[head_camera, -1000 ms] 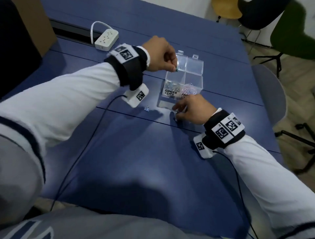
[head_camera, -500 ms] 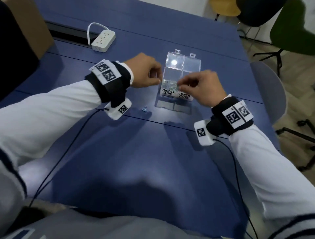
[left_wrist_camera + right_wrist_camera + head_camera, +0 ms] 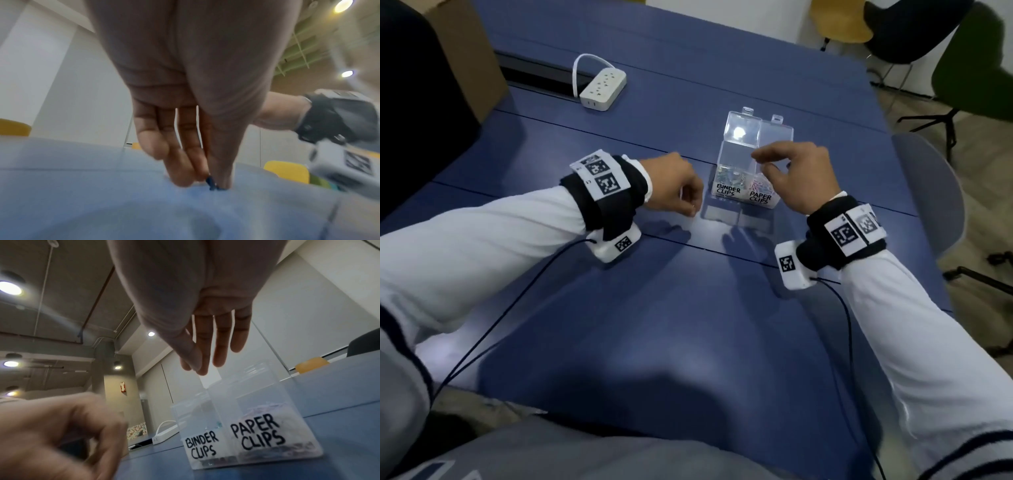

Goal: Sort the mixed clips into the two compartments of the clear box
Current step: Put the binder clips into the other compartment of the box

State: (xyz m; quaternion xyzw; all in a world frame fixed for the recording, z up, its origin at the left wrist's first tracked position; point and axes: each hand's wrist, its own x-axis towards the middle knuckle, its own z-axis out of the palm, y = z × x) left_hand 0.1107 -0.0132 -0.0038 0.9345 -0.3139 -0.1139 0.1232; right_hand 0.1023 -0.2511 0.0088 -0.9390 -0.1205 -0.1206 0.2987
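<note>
- The clear box [image 3: 746,171] stands on the blue desk [image 3: 654,325], with its lid [image 3: 756,132] open and tipped back.
- The box has two parts. The left one says "BINDER CLIPS" and the right one says "PAPER CLIPS".
- Little binder clips [image 3: 729,178] lie in the left part. Pink and pale paper clips [image 3: 760,186] lie in the right part.
- The left hand [image 3: 674,188] is down on the desk, just left of the box.
- In the left wrist view its fingers [image 3: 185,162] are close together, with the tips and thumb pinching a small dark blue clip [image 3: 211,183] right at the desk top.
- The right hand [image 3: 798,174] hangs in the air above the right part of the box and does not touch it.
- Its fingers [image 3: 222,344] are loose and a little apart, and they hold nothing.
- A white power strip [image 3: 603,89] lies far back on the desk, well away from the box.
- Both wrists wear black bands with black and white square marks, and thin black wires run back from them across the desk.
</note>
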